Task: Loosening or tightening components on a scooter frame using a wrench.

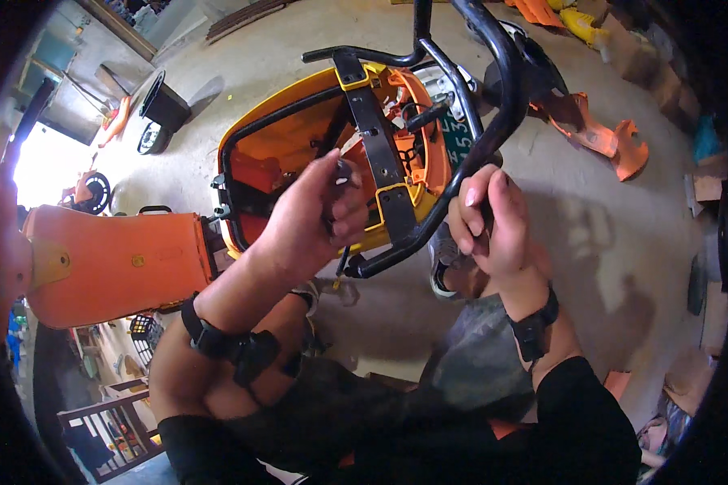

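Observation:
My left hand (pixel 332 202) is curled in front of a yellow and orange scooter body (pixel 283 93) with an open compartment. A small dark piece shows among its fingers, too hidden to name. My right hand (pixel 489 214) is closed just beside the curved black tubular bar (pixel 510 113), with a small dark thing between the fingers that I cannot make out. A flat black bracket (pixel 376 141) with bolt holes crosses the compartment, between and beyond my hands. Behind the bar are a green plate (pixel 455 141) and orange plastic parts (pixel 421 162).
An orange padded seat (pixel 113 267) extends left of the body. A black bucket (pixel 164 105) stands at upper left, and a dark railing (pixel 109 428) at lower left. Orange panels (pixel 590 133) and cardboard (pixel 663 81) lie along the right. My legs and shoes (pixel 445 267) are below.

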Available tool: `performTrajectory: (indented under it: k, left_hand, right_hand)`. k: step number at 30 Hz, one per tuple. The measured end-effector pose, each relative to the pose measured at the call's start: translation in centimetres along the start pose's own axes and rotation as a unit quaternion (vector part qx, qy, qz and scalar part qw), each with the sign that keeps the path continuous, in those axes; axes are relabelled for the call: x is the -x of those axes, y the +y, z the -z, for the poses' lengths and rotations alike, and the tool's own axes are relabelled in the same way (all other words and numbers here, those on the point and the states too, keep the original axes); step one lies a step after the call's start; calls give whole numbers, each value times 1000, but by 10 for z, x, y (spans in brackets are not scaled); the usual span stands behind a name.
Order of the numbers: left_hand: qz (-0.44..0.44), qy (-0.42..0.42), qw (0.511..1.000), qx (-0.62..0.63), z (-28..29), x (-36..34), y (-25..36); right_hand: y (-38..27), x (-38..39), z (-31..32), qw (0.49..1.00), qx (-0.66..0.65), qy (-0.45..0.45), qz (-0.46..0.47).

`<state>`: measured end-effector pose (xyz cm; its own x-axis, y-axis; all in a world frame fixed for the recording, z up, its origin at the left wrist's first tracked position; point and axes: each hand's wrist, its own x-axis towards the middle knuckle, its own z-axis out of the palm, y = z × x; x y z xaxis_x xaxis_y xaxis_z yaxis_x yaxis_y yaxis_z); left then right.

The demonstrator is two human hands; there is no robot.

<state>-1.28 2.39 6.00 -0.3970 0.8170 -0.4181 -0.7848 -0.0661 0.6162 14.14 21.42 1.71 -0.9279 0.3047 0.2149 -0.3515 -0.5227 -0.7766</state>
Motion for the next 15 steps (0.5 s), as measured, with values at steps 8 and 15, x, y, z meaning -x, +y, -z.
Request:
performTrajectory:
  k: [8,15]
  left_hand:
    - [-43,106,982,-149,-1,18,-1]
    - [-196,137,712,-661,21,25,-11]
  right_hand:
    - [-7,14,-9,915,377,141,-18]
    - [12,7,7,843,491,214,55]
